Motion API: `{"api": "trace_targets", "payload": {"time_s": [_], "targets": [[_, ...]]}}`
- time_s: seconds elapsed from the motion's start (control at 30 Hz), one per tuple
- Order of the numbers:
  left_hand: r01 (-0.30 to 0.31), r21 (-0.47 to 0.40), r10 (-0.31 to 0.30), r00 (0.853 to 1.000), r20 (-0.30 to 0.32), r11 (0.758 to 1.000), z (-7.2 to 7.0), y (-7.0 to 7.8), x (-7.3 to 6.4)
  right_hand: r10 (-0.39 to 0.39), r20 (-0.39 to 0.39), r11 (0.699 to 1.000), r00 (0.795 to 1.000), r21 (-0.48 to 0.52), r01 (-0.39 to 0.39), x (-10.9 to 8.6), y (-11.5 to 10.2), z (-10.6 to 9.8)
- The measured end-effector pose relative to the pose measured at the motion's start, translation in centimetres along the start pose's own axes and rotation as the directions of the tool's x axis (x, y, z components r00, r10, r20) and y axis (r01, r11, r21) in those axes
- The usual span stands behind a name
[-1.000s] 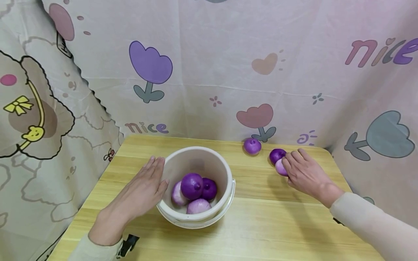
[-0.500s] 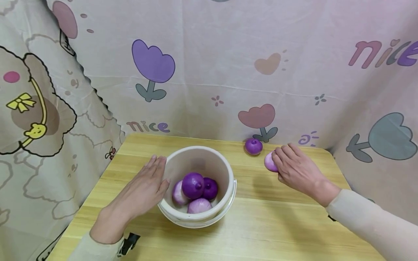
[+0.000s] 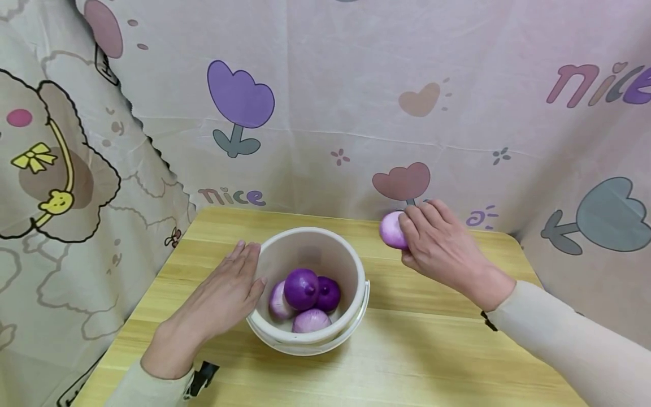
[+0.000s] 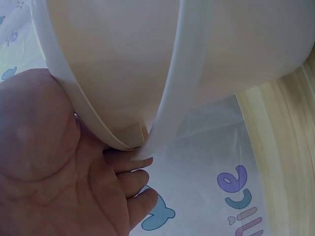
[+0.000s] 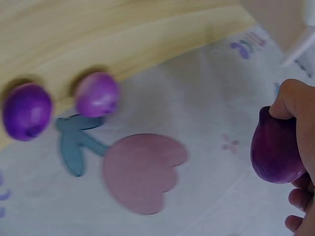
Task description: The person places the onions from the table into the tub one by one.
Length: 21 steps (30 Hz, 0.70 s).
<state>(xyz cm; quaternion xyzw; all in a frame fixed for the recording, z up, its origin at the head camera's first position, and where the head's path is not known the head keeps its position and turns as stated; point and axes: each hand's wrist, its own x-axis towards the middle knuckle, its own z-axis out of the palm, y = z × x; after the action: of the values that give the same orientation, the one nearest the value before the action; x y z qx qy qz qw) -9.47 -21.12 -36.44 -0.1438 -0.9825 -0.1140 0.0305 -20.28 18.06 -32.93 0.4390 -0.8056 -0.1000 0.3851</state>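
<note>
A white bucket (image 3: 356, 265) stands on the table, with several purple onions (image 3: 302, 289) inside. My left hand (image 3: 216, 297) rests against the left side of its rim, fingers straight; in the left wrist view the fingers (image 4: 135, 184) lie along the outside of the bucket wall (image 4: 118, 59). Right of the bucket, my right hand (image 3: 439, 249) grips a pale purple onion (image 3: 393, 230) above the table. The right wrist view shows this held onion (image 5: 275, 147) with the thumb near its stem end. Two other onions, one dark (image 5: 27, 112) and one lighter (image 5: 97, 94), lie on the table.
The wooden table (image 3: 422, 350) has a patterned cloth (image 3: 315, 85) hanging behind it and another at the left. The bucket's white handle (image 3: 363, 311) hangs down along its right and front side.
My right hand has lifted the pale onion off the right part of the table and carried it left and up. It now covers the two loose onions in the head view. My left hand stays put.
</note>
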Motion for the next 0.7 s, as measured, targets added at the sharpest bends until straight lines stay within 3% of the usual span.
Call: {"api": "trace_targets", "payload": {"time_s": [0.13,0.37,0.7], "targets": [[0.003,0.007,-0.003,1.0,-0.003,1.0,0.0,0.1,0.0,-0.002,-0.042,1.0,0.999,0.004,0.002,2.4,-1.2,-0.6],[0.008,0.01,-0.008,1.0,-0.007,1.0,0.0,0.2,0.1,-0.031,-0.009,0.999,0.999,-0.008,0.031,5.6,-4.3,-0.8],[0.001,0.011,-0.001,1.0,-0.006,1.0,0.1,0.2,0.1,-0.166,0.057,0.984,0.985,-0.053,0.169,6.4,-7.3,0.1]]}}
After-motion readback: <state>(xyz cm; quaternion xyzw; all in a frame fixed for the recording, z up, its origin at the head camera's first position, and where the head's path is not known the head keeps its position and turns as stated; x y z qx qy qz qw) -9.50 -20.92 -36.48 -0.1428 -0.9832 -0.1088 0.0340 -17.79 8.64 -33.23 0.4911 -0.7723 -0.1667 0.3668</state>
